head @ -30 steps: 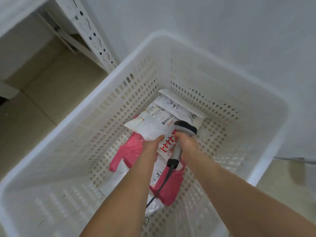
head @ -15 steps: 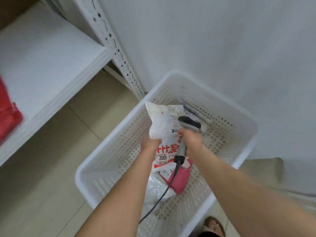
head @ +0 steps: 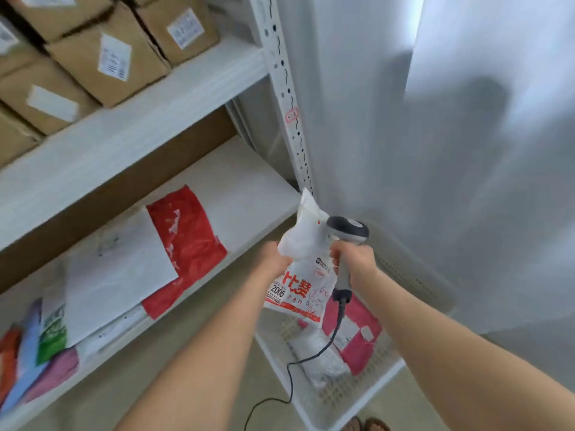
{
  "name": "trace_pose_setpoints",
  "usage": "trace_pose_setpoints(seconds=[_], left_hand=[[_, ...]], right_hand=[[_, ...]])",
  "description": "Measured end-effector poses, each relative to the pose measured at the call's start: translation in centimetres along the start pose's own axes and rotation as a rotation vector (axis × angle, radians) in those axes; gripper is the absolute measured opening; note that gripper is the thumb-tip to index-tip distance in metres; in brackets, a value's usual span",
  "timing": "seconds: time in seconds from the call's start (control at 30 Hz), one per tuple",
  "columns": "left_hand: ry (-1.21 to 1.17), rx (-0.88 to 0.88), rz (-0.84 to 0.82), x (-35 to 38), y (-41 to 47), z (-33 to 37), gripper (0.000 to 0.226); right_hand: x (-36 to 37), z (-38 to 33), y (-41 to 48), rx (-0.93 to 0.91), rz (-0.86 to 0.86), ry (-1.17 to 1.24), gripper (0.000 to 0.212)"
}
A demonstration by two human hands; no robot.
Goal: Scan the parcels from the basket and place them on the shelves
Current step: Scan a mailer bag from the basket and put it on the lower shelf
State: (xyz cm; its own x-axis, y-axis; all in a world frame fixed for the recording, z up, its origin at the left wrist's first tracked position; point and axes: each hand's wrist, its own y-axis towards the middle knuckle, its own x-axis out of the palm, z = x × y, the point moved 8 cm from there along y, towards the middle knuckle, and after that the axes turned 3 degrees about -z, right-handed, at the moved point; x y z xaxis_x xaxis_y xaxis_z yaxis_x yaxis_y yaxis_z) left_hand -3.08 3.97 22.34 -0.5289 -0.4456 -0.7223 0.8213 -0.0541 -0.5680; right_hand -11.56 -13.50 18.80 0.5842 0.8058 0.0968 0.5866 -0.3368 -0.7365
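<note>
My left hand (head: 273, 259) grips a white plastic parcel (head: 303, 269) with red lettering by its left edge and holds it upright above the white basket (head: 339, 396). A grey handheld scanner (head: 347, 234) is in my right hand (head: 357, 259), whose fingers also touch the parcel's right edge. The scanner's black cable hangs down past the basket. A pink parcel (head: 357, 337) and a clear-wrapped parcel (head: 320, 359) lie in the basket. To the left is the lower white shelf (head: 249, 194).
On the lower shelf lie a red bag (head: 186, 241), a white mailer (head: 121, 275) and several coloured bags at the far left. Brown cardboard boxes (head: 102, 51) fill the upper shelf. A perforated white upright (head: 286, 98) stands by the white wall. My feet show at the bottom.
Both hands lifted the white parcel out of the basket and up to shelf height. My view swung up and left from the basket to the shelves.
</note>
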Motion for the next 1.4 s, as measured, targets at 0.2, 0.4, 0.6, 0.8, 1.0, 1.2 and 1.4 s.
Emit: trace_pose_setpoints(seconds=[0.2, 0.4, 0.6, 0.8, 1.0, 1.2, 1.4], left_hand=[[0.312, 0.097, 0.075, -9.7, -7.5, 2.8, 0.013], [0.62, 0.177, 0.221, -15.6, -12.9, 4.6, 0.034], [0.883, 0.298, 0.315, -19.3, -16.1, 6.9, 0.031], [0.955, 0.482, 0.36, -22.8, -18.3, 8.3, 0.025], [0.802, 0.706, 0.664, -25.2, -20.4, 8.8, 0.035], [-0.175, 0.189, 0.65, -29.4, -18.2, -2.3, 0.099], [-0.81, -0.091, 0.115, -22.3, -16.5, -7.9, 0.115]], right_hand=[[2.4, -6.5, -8.8, -0.121, -0.126, -0.069, 0.016], [4.8, -11.4, -15.8, -0.308, -0.209, -0.222, 0.01], [8.8, -12.6, -19.9, -0.332, -0.32, -0.299, 0.012], [11.0, -10.4, -21.3, -0.254, -0.269, -0.341, 0.02], [12.1, -9.7, -21.8, -0.202, -0.176, -0.118, 0.013], [11.0, -9.3, -22.0, -0.113, -0.167, 0.136, 0.009], [9.8, -9.3, -22.0, -0.045, -0.213, 0.29, 0.005]])
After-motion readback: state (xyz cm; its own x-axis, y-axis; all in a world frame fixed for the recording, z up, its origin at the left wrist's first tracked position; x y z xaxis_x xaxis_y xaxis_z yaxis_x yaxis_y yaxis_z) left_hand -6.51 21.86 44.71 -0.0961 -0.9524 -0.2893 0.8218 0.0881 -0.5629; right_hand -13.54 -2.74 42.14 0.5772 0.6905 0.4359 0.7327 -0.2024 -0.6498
